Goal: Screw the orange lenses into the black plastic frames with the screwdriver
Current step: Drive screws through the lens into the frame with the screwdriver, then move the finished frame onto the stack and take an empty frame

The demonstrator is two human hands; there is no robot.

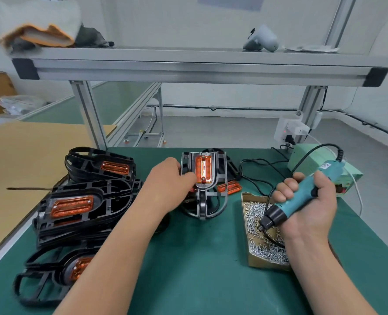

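Green mat (188, 269); right hand (306, 201) grips teal screwdriver (302, 194); ribbed orange lens (203, 169).

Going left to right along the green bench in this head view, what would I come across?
First the stack of finished frames, left hand, frame being worked on, loose orange lens, box of screws, right hand holding the screwdriver.
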